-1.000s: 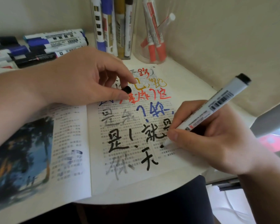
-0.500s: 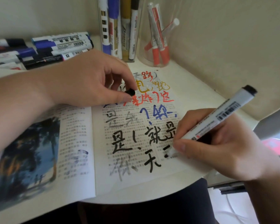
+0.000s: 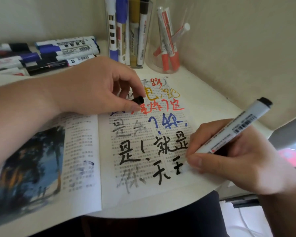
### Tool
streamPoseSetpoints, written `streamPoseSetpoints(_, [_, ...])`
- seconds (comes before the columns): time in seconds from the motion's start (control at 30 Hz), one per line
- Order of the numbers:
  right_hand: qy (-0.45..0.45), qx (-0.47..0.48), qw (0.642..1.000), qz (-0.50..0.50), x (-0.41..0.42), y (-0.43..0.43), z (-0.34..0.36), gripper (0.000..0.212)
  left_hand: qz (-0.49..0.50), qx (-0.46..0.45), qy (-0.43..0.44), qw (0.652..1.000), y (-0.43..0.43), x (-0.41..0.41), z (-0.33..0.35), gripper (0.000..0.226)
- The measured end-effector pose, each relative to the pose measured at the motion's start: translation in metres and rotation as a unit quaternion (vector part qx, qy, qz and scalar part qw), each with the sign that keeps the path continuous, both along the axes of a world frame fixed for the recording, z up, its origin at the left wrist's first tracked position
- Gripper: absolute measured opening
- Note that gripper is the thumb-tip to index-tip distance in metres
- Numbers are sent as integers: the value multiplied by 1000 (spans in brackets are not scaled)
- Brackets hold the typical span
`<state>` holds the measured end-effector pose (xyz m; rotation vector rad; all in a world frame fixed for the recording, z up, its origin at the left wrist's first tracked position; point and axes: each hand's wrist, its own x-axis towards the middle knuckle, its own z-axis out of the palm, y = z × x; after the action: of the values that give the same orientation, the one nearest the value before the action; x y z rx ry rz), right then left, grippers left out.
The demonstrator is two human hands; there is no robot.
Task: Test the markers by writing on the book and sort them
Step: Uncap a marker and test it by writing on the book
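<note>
1. Black-inked marker (image 3: 241, 125), white barrel, barcode label. The right hand (image 3: 237, 154) has its fingers closed round the lower barrel in a writing grip. The nib end is at the five o'clock part of the right-hand page, beside two bold black characters. The nib is blurred under the fingertips, so contact with the paper cannot be confirmed.
2. Cap (image 3: 138, 100), black, short. It is pinched between thumb and forefinger of the left hand (image 3: 96, 88), which rests on the book near the gutter at twelve o'clock and pins the page flat.
3. Book (image 3: 85, 177), open on the table (image 3: 203, 100). The left page carries a photograph. The right page carries test writing in red, gold, blue, grey and black.
4. Step in hand, as judged: finish the black test strokes.
   - Use light, even pressure, with the barrel tilted as held.
   - Keep the left hand down so the page does not lift.
   - Keep the right palm off the wet ink below.
   - The strokes look dense, so this marker likely sorts as working.
5. Square clear holder (image 3: 148, 36), twelve o'clock of the book. It holds upright markers (image 3: 121, 28) in blue, gold and black.
6. Round clear cup (image 3: 154, 62), one o'clock. It holds red markers (image 3: 167, 48), cap-down and leaning.
7. Loose markers (image 3: 65, 48), ten o'clock, lying stacked. They are presumably untested.
8. Obstructions: the left forearm lies across the path to the loose markers. Recapping needs both hands to meet first.
</note>
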<state>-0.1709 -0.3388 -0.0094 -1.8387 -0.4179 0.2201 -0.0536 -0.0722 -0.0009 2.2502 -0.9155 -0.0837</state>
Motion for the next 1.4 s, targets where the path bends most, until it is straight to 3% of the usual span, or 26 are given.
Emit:
streamPoseSetpoints(0.23, [-12, -15, 1000, -5, 3, -3, -6, 24, 5, -12, 10, 1000, 1, 1, 3, 28])
streamPoseSetpoints(0.37, [-19, 80, 995, -50, 27, 2, 7, 52, 33, -22, 35, 999, 2, 6, 1, 39])
streamPoseSetpoints(0.4, [-56, 101, 991, -73, 39, 9, 15, 50, 38, -30, 49, 998, 2, 9, 0, 45])
streamPoseSetpoints(0.5, [-164, 129, 975, -77, 84, 36, 45, 18, 66, -46, 65, 995, 4, 14, -1, 70])
streamPoseSetpoints(0.6, [-143, 34, 989, -25, 124, 60, 66, 6, 78, -35, 49, 995, 9, 16, 3, 88])
streamPoseSetpoints(0.7, [-109, 4, 994, 14, 148, 72, 58, 17, 98, -34, 55, 993, 12, 18, 5, 93])
streamPoseSetpoints(0.83, [-135, 6, 991, -8, 157, 75, 30, 25, 100, -40, 53, 993, 12, 21, 2, 90])
streamPoseSetpoints(1.23, [-167, -148, 975, -9, 143, 83, 28, 23, 98, -44, 62, 992, 9, 23, 2, 79])
streamPoseSetpoints(1.4, [-122, -164, 979, -17, 143, 85, 28, 6, 97, -23, 47, 994, 9, 22, 2, 49])
